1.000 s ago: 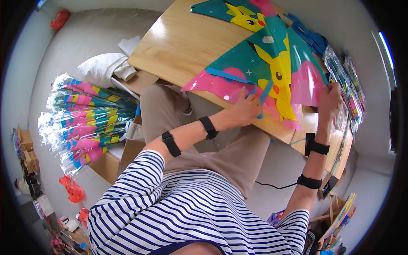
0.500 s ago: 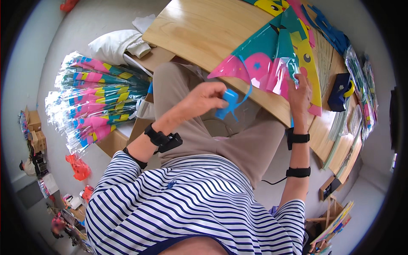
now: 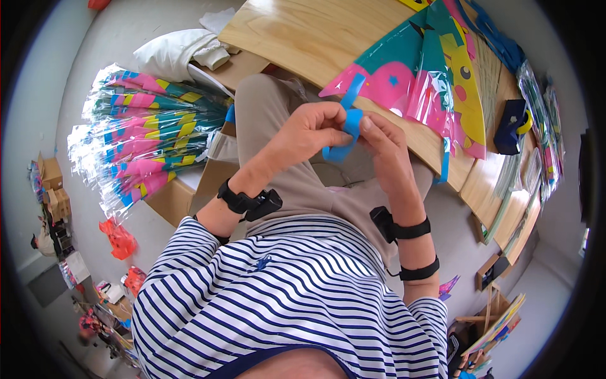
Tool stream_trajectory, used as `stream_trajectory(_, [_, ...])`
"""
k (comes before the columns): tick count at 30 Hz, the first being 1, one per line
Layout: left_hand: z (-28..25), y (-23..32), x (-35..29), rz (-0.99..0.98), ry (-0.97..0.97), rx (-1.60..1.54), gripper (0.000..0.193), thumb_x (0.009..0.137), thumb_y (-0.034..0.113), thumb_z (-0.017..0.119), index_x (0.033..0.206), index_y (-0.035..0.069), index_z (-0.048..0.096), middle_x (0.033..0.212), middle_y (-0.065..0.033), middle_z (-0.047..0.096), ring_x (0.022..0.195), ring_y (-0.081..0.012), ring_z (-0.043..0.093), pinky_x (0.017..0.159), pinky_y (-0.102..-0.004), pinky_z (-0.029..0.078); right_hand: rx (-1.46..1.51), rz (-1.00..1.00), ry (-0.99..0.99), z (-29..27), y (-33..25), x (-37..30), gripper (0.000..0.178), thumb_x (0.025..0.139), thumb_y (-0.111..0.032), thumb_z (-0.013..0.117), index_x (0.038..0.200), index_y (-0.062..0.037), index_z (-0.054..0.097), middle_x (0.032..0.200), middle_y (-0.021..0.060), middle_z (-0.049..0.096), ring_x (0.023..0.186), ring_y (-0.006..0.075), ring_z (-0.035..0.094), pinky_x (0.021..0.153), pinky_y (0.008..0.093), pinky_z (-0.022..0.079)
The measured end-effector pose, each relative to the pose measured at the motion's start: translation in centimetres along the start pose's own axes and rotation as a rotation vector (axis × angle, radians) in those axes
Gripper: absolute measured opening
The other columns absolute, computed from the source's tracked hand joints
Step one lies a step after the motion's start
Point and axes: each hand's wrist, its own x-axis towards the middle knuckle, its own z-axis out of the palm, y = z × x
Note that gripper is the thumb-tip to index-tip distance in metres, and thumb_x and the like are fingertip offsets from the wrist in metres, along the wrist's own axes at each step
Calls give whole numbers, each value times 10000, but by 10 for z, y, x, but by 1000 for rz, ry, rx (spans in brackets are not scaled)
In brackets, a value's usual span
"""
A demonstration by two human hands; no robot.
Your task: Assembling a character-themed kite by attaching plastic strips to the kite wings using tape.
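Note:
Above my lap, my left hand [image 3: 309, 134] pinches a blue ribbon [image 3: 344, 151] between thumb and fingers. My right hand [image 3: 386, 144] has its fingertips closed on the same ribbon, right beside the left. The ribbon loops between the hands, one end sticking up toward the table and another part curling below. On the table just beyond lies a shiny triangular kite [image 3: 385, 82] in teal, pink and yellow with a cartoon face, partly folded over itself. Another blue strip [image 3: 445, 165] hangs over the table's near edge.
The wooden table [image 3: 297, 31] spans the front. Thin rods, a dark blue tape dispenser [image 3: 510, 126] and blue strips [image 3: 492, 38] lie at its right. At my left, a large bundle of folded kites in clear wrap [image 3: 151, 136] rests on a cardboard box [image 3: 173, 201].
My right hand has left the kite and come left to the ribbon, closing on it beside my left hand. The ribbon has been raised slightly.

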Motion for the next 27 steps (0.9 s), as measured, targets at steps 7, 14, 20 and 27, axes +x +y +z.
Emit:
stream_trajectory(7, [8,-45,-7,-48,-44,379,88,771,20,630,844,10,582,682,-87,586,651,-179,583,602,-333,453,384,-4,-49,4,-18,9,225,955,-174,586,1018,29,657,956,139,683,856,197,625,811,332,511])
stream_trajectory(14, [4,-60,-2,-109,-118,741,70,769,49,631,808,18,582,679,-148,587,642,-294,604,595,-385,459,364,14,-5,4,-21,2,245,983,-175,532,987,44,643,909,155,671,802,197,628,751,319,524])
stream_trajectory(20, [-16,-50,-5,-40,-158,463,247,812,55,643,1057,30,621,925,-75,658,874,-190,636,777,-315,490,314,197,-52,-3,2,-1,263,986,-210,535,932,25,639,797,119,665,661,162,626,627,260,508])
stream_trajectory(27, [-18,-1,-7,55,61,-78,400,819,99,657,1193,-22,586,1035,-75,648,979,-148,601,911,-274,461,466,436,-277,4,8,-12,283,981,-221,546,906,40,627,731,141,661,590,167,620,579,251,497])
